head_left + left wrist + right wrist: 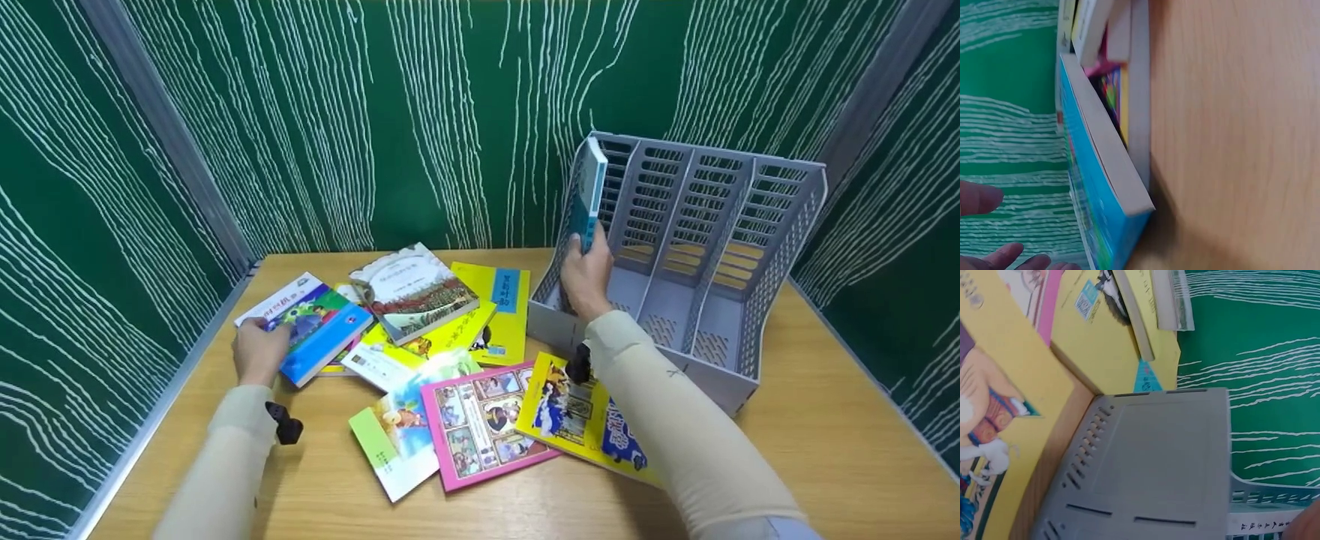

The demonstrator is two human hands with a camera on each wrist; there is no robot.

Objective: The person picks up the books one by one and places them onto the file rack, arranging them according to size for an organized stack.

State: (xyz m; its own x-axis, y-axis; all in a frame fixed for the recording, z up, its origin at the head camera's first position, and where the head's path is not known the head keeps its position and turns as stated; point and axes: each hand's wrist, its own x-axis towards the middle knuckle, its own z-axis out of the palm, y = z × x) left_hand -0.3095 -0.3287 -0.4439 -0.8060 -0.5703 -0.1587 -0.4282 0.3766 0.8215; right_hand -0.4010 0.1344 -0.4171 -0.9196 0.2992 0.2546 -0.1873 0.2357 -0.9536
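Observation:
My right hand [587, 281] grips a thin teal book [587, 191] near its lower end. That book stands upright in the leftmost compartment of a grey file rack [645, 304]. In the right wrist view, the rack's outer wall [1162, 455] hides most of the book, and only a bit of the hand shows. My left hand [259, 352] is at the near left edge of a thick blue-spined book [330, 330], fingers over its colourful cover. In the left wrist view, the thumb and fingers [1005, 256] are spread apart beside this book, which lies tilted on the pile.
A white illustrated book [412, 289] lies on yellow books [510, 330] at the back. Nearer are a green-and-white book [401, 435], a pink-bordered book [487, 424] and a yellow comic-style book [559, 409], partly under my right forearm. Green patterned panels [420, 127] enclose the wooden table [315, 487].

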